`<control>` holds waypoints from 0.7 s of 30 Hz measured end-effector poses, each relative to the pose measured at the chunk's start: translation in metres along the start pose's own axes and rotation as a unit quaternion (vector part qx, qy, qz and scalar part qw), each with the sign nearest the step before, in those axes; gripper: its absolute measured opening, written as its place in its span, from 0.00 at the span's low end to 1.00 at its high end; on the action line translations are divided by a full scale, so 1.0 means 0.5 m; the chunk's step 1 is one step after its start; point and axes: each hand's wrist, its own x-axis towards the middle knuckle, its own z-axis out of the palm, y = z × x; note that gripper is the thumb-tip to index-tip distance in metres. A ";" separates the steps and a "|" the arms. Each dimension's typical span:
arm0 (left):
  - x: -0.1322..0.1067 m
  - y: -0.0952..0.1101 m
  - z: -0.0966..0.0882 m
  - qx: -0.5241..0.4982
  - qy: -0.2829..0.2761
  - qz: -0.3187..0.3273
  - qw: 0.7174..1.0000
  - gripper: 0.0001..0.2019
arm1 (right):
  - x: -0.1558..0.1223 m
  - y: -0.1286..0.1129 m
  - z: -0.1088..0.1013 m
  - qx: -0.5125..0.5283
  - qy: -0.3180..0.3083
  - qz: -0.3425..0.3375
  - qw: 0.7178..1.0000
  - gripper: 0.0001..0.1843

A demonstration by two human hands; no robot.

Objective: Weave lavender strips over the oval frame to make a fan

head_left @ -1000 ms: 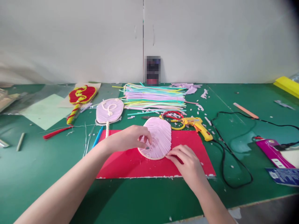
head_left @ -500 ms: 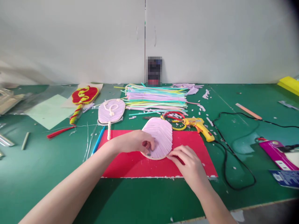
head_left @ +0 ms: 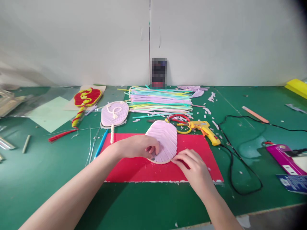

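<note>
A pink oval fan piece (head_left: 164, 139) covered with glued pink strips lies on a red sheet (head_left: 203, 150) in front of me. My left hand (head_left: 139, 146) rests on its left edge with the fingers curled down onto the strips. At the piece's lower right edge my right hand (head_left: 193, 166) pinches with curled fingers; what they grip is too small to make out.
A yellow glue gun (head_left: 205, 128) with a black cord (head_left: 232, 153) lies right of the piece, beside red and yellow scissors (head_left: 178, 118). Several coloured strips (head_left: 160, 100) are piled behind. A finished pink fan (head_left: 114, 114) and a red-and-yellow one (head_left: 86, 97) lie left.
My left hand slid down the pink piece toward its lower left edge. The view shifted slightly. My right hand stayed at the lower right edge.
</note>
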 end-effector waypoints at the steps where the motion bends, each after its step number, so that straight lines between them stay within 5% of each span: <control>1: 0.000 0.000 -0.001 0.000 -0.001 0.003 1.000 0.06 | 0.000 0.000 0.000 -0.001 0.001 -0.001 1.000 0.07; 8: 0.002 0.015 -0.012 -0.031 -0.025 -0.026 0.999 0.07 | 0.001 0.001 -0.001 -0.004 0.000 0.001 1.000 0.05; 21: 0.005 0.023 0.005 0.021 0.013 -0.054 0.998 0.05 | -0.002 0.004 0.000 -0.004 -0.004 0.004 1.000 0.06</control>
